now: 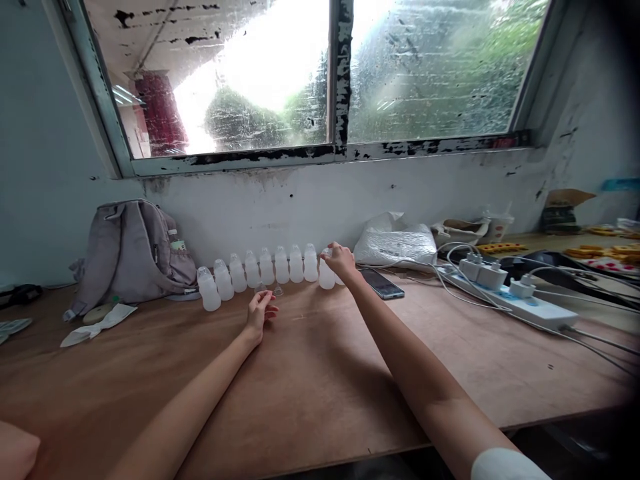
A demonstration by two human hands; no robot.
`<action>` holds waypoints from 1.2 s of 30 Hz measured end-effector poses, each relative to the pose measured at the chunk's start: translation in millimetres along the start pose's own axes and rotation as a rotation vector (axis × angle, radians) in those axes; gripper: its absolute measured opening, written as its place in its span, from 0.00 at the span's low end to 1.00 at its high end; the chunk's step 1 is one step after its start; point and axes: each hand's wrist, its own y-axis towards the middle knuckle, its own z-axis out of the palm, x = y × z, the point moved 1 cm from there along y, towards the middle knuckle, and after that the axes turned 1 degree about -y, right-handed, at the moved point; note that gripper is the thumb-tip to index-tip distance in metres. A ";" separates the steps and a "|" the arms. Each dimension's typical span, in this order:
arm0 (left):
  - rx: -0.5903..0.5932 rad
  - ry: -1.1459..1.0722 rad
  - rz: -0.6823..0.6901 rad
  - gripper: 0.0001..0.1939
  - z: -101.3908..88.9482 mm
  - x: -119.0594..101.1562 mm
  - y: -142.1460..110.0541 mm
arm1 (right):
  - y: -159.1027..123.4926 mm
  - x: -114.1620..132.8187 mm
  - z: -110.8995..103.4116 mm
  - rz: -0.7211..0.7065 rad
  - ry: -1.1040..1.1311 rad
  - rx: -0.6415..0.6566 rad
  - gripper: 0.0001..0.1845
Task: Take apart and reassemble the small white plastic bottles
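Several small translucent white bottles [265,267] stand in a curved row along the back of the wooden table [320,373]. My right hand [341,261] reaches far forward and is closed around the bottle [327,275] at the right end of the row. My left hand [260,312] rests on the table just in front of the row, fingers loosely curled and apart, holding nothing. Two tiny clear caps [278,291] lie between that hand and the bottles.
A grey backpack [131,253] leans on the wall at left, with a white cloth [97,327] before it. A phone [382,283], a white plastic bag [395,241] and a power strip [505,297] with cables lie to the right. Cups and yellow parts sit far right.
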 end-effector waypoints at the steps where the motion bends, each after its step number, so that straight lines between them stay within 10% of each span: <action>1: 0.007 0.010 0.005 0.16 0.2 0.6 0.0 | 1.3 -0.9 2.9 -0.003 -0.025 -0.025 0.20; 36: 0.135 0.252 0.049 0.10 4.1 5.5 -1.3 | 45.1 -25.0 31.7 -0.127 -0.016 0.030 0.19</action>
